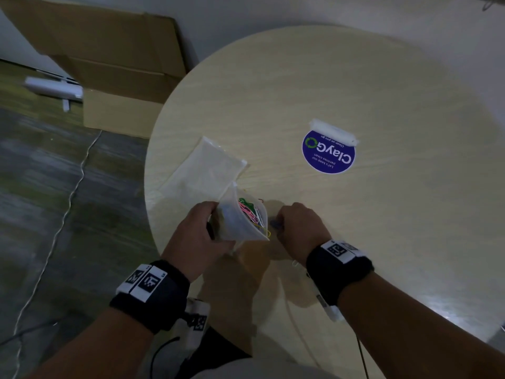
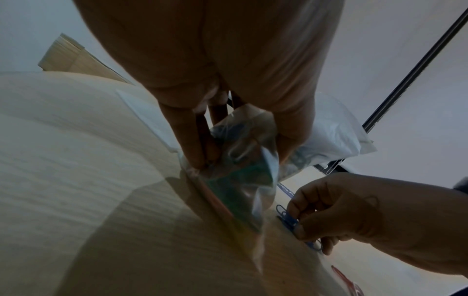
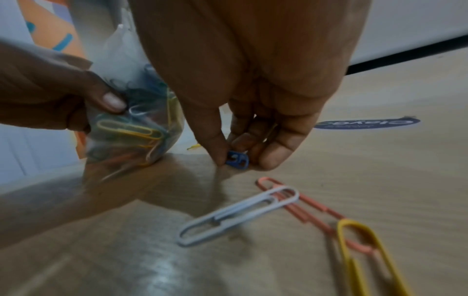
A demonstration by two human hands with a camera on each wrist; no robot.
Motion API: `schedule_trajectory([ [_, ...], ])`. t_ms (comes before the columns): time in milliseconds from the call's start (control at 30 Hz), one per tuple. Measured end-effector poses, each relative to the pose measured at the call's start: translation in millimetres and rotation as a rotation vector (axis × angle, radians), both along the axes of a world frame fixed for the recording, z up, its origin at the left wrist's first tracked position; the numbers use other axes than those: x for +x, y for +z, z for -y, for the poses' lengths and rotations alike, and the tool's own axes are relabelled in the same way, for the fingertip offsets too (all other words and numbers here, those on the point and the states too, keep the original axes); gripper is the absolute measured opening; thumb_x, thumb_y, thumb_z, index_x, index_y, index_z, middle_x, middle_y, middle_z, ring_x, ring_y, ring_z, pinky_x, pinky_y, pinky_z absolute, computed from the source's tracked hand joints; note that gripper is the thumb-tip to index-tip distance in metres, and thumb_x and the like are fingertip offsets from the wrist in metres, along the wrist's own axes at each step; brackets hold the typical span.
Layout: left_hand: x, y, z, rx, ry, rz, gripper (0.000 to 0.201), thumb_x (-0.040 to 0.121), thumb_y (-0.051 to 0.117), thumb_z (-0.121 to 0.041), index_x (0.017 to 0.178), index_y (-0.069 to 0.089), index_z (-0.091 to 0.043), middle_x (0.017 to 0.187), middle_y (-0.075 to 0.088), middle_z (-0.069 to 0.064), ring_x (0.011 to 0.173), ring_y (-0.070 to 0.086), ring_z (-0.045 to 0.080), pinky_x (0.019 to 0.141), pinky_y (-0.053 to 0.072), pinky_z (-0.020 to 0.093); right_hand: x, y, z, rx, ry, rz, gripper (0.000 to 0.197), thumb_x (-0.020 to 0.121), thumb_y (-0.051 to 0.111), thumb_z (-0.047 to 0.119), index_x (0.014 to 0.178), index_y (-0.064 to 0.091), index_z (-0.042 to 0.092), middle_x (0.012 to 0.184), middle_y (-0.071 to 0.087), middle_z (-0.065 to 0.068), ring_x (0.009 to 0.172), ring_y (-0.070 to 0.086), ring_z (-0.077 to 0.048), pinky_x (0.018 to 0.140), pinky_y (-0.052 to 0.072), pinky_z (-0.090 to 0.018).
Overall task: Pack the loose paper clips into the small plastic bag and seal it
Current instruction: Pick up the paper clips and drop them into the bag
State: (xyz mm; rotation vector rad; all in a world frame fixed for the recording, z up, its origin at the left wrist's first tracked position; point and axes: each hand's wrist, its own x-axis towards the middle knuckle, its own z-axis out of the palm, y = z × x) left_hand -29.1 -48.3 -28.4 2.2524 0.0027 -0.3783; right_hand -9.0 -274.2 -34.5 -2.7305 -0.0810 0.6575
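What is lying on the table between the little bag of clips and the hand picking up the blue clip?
Nothing: in the right wrist view, only bare, shadowed table separates the bag from the right hand.

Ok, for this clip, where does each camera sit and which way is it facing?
Head: above, facing down at the round table; both forearms, both hands show.
Left wrist: along the left hand toward the plastic bag it grips.
Right wrist: along the right hand down to blue paper clips it pinches.
Shared: every view shows the bag and both hands.
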Motion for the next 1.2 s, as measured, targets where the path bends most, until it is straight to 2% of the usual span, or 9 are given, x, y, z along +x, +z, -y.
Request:
schedule_trajectory([
  [233, -1.3, -4.7, 6.4, -0.017, 0.02, 0.026, 0.069, 0.065, 0.085, -0.024, 0.125, 0.05, -0.024, 0.118, 0.057, -0.003, 0.098, 0.061, 0.018, 0.08, 0.056, 0.036, -9.2, -3.8, 6.2, 0.042, 0.034, 0.002, 0.007, 0.087, 0.052, 0.021, 0.091, 0.053, 0.014, 0.1, 0.06, -0.014, 0.096, 0.055, -0.036, 0.07, 0.032, -0.034],
  [333, -1.4, -4.3, 7.9, -0.026, 0.019, 0.044, 0.067, 0.064, 0.085, -0.024, 0.123, 0.051, -0.023, 0.115, 0.057, -0.003, 0.094, 0.061, 0.018, 0.078, 0.055, 0.035, -13.7, 6.8, 17.2, 0.154, -0.1, 0.03, 0.004, 0.084, 0.058, 0.021, 0.087, 0.057, 0.018, 0.093, 0.065, -0.009, 0.089, 0.059, -0.032, 0.067, 0.036, -0.031],
  [467, 0.8, -4.6, 9.6, 0.005, 0.023, 0.035, 0.067, 0.062, 0.086, -0.026, 0.118, 0.05, -0.025, 0.109, 0.055, -0.005, 0.087, 0.058, 0.016, 0.072, 0.048, 0.028, -13.6, 46.6, 24.1, 0.392, -0.32, 0.179, 0.011, 0.076, 0.071, 0.02, 0.076, 0.061, 0.021, 0.071, 0.067, 0.005, 0.068, 0.062, -0.013, 0.061, 0.044, -0.027],
  [767, 6.8, 0.6, 14.7, 0.031, -0.001, 0.012, 0.063, 0.064, 0.085, -0.03, 0.116, 0.049, -0.029, 0.113, 0.054, -0.006, 0.093, 0.059, 0.018, 0.077, 0.051, 0.032, -1.7, 86.8, 4.5, 0.519, -0.282, 0.253, 0.014, 0.077, 0.075, 0.029, 0.089, 0.071, 0.024, 0.078, 0.069, 0.011, 0.076, 0.062, 0.0, 0.066, 0.042, -0.006],
  [867, 3.5, 2.4, 7.7, 0.0, 0.015, -0.015, 0.07, 0.061, 0.088, -0.03, 0.12, 0.05, -0.029, 0.115, 0.056, -0.008, 0.095, 0.06, 0.015, 0.076, 0.051, 0.029, -17.9, 71.9, 36.7, 0.35, -0.304, 0.281, 0.018, 0.077, 0.074, 0.035, 0.09, 0.068, 0.024, 0.083, 0.067, 0.009, 0.074, 0.06, -0.005, 0.071, 0.046, -0.016],
  [933, -0.6, 4.9, 2.5, -0.018, 0.03, -0.016, 0.067, 0.062, 0.088, -0.025, 0.118, 0.051, -0.028, 0.114, 0.058, -0.005, 0.094, 0.061, 0.015, 0.076, 0.054, 0.03, -38.2, 53.4, 54.3, 0.113, -0.311, 0.14, 0.033, 0.073, 0.073, 0.05, 0.089, 0.061, 0.024, 0.086, 0.062, 0.005, 0.079, 0.06, -0.015, 0.07, 0.044, -0.027],
  [1033, -7.1, 5.8, -4.4, -0.022, 0.061, -0.004, 0.063, 0.061, 0.088, -0.023, 0.114, 0.054, -0.026, 0.109, 0.061, -0.004, 0.09, 0.062, 0.015, 0.074, 0.055, 0.033, -67.6, 29.2, 56.8, -0.053, -0.331, -0.121, 0.053, 0.07, 0.064, 0.068, 0.09, 0.051, 0.02, 0.092, 0.054, 0.0, 0.088, 0.058, -0.026, 0.069, 0.036, -0.028],
  [1100, -11.4, 3.7, -8.7, -0.02, 0.075, -0.006, 0.065, 0.058, 0.089, -0.025, 0.112, 0.054, -0.028, 0.107, 0.061, -0.005, 0.087, 0.063, 0.014, 0.072, 0.056, 0.034, -76.9, 17.5, 47.0, -0.041, -0.3, -0.161, 0.055, 0.073, 0.063, 0.064, 0.096, 0.051, 0.016, 0.095, 0.051, -0.004, 0.09, 0.057, -0.029, 0.069, 0.037, -0.029],
  [1200, -17.9, 2.8, -14.2, -0.022, 0.078, -0.014, 0.066, 0.055, 0.089, -0.028, 0.11, 0.053, -0.032, 0.106, 0.061, -0.006, 0.084, 0.064, 0.012, 0.069, 0.057, 0.036, -69.8, 5.7, 28.3, 0.014, -0.216, -0.058, 0.036, 0.086, 0.059, 0.045, 0.097, 0.054, 0.011, 0.097, 0.052, -0.009, 0.091, 0.057, -0.033, 0.071, 0.041, -0.034],
])
